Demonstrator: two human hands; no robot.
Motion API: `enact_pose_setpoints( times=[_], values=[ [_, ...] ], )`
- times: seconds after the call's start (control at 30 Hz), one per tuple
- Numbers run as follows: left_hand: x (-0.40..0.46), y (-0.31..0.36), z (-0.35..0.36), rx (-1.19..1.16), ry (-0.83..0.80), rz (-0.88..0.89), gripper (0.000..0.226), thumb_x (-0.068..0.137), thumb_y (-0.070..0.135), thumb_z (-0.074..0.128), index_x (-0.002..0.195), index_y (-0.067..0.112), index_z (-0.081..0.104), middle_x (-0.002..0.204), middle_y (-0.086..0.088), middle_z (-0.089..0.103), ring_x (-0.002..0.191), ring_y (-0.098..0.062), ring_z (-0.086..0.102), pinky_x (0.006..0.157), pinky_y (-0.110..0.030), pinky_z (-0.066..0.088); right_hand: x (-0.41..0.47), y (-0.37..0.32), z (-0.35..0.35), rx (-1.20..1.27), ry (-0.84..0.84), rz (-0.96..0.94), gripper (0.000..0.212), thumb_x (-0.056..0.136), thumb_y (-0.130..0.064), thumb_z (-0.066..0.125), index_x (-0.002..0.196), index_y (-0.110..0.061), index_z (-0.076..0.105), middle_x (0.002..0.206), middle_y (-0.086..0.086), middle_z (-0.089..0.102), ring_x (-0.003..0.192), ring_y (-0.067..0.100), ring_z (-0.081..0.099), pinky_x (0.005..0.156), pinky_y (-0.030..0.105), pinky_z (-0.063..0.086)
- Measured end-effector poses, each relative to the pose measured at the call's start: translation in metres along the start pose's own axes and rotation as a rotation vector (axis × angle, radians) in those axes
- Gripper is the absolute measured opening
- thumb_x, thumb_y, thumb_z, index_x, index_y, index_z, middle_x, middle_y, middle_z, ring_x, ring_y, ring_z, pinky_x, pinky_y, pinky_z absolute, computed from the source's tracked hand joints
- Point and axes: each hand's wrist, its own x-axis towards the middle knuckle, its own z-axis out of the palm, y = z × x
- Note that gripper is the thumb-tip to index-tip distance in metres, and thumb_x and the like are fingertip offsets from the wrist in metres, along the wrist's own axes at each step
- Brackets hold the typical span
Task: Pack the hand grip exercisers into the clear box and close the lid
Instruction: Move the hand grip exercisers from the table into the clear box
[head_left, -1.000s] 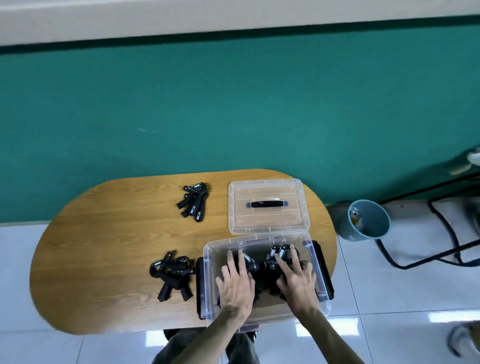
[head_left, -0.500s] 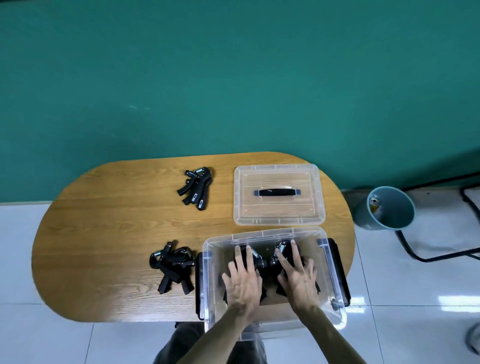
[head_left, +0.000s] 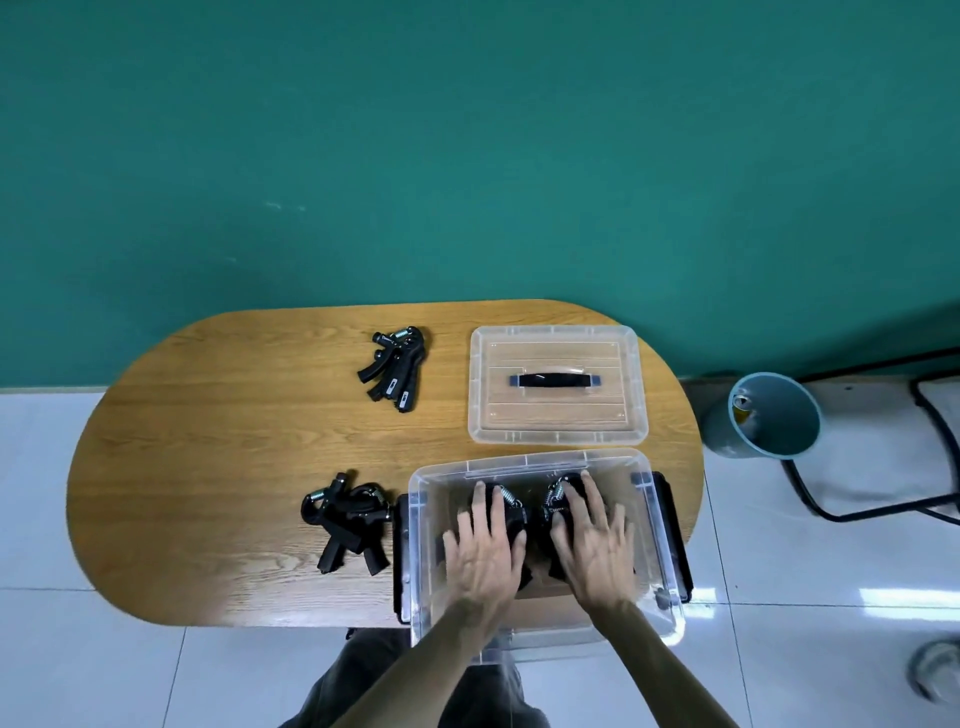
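With both hands barely shifted since the earlier frame, the left hand (head_left: 485, 553) and right hand (head_left: 597, 545) press spread fingers (head_left: 592, 499) flat on hand grip exercisers (head_left: 511, 512) inside the clear box (head_left: 421, 519) at the table's (head_left: 234, 467) near right edge; two piles (head_left: 348, 519) (head_left: 395, 366) and the lid (head_left: 556, 384) wait outside; stiff, springy, probably light, best grasped by the handles.

Bare wood fills the left and centre of the table (head_left: 218, 415); two exerciser piles (head_left: 395, 369) (head_left: 348, 519), the lid (head_left: 556, 421) and the box (head_left: 421, 519) crowd the right.
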Motion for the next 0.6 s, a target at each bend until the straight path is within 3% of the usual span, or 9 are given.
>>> enact_pose_setpoints(
  times=[0.1,0.2,0.3,0.4,0.6],
  values=[
    [-0.004,-0.006,-0.024,-0.016,-0.031,0.085,0.060,0.098,0.048,0.029,0.141,0.014,0.054,0.136,-0.008,0.059,0.102,-0.023,0.060,0.079,-0.040,0.053,0.003,-0.016,-0.018,0.057,0.054,-0.075,0.042,0.095,-0.040,0.043,0.123,-0.015,0.062,0.121,0.007,0.065,0.096,0.031,0.058,0.080,0.045,0.052],
    [-0.003,-0.015,-0.052,-0.037,-0.045,0.116,0.063,0.099,0.050,0.019,0.146,0.017,0.045,0.134,-0.004,0.055,0.114,-0.022,0.052,0.097,-0.041,0.045,0.012,-0.036,-0.038,0.088,0.041,-0.147,0.042,0.096,-0.042,0.043,0.121,-0.016,0.063,0.102,0.004,0.067,0.095,0.027,0.058,0.075,0.040,0.055],
    [0.005,-0.033,-0.081,-0.080,0.054,0.149,0.062,0.100,0.052,0.022,0.144,0.016,0.047,0.129,-0.003,0.056,0.115,-0.023,0.053,0.099,-0.042,0.045,0.027,-0.057,-0.057,0.125,0.016,-0.160,0.045,0.097,-0.048,0.040,0.120,-0.019,0.064,0.100,0.000,0.068,0.098,0.022,0.062,0.068,0.037,0.057],
    [0.012,-0.061,-0.104,-0.093,0.183,0.180,0.055,0.101,0.051,0.030,0.137,0.016,0.053,0.124,-0.002,0.061,0.105,-0.021,0.056,0.090,-0.040,0.050,0.045,-0.083,-0.072,0.126,0.036,-0.223,0.043,0.100,-0.048,0.038,0.119,-0.018,0.063,0.100,0.000,0.068,0.097,0.023,0.062,0.065,0.038,0.058],
    [0.012,-0.132,-0.135,-0.114,0.196,0.032,0.061,0.102,0.051,0.017,0.145,0.015,0.041,0.135,-0.004,0.053,0.114,-0.020,0.049,0.095,-0.038,0.043,0.070,-0.164,-0.079,0.088,0.008,-0.350,0.045,0.103,-0.049,0.031,0.123,-0.019,0.058,0.109,0.000,0.066,0.104,0.020,0.058,0.067,0.037,0.059]
  ],
)
